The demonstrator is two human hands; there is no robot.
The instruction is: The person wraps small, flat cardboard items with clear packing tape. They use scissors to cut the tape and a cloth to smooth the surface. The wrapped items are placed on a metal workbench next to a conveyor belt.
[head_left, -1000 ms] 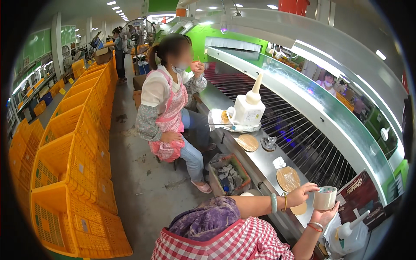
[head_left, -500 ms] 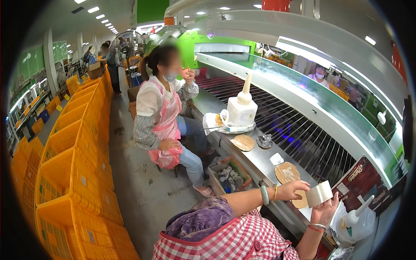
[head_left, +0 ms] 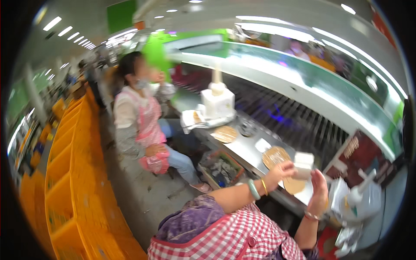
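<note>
- Nearest me, the right hand (head_left: pixel 319 190) stands upright at the near right side of a pale roll (head_left: pixel 303 167), apparently wide tape; its fingers look fairly straight, but blur hides whether they press on it.
- The left hand (head_left: pixel 279 174) comes at the roll from the other side, fingers bent toward its edge; whether they pinch it, I cannot tell.
- The roll sits between the two hands, seen over the ledge. I'd let one palm carry it and leave the other fingers free to feel for the loose end, turning it slowly.
- Just below it lies a tan disc (head_left: pixel 294 185), with a shiny tan disc (head_left: pixel 274 158) beyond; better to work clear of both, so nothing sticks or gets knocked.
- The metal ledge (head_left: pixel 247 149) is narrow, so elbows want to stay low.
- Farther along, a white bottle (head_left: pixel 217 103) stands upright, near a seated co-worker (head_left: pixel 145 115), well apart from the roll.
</note>
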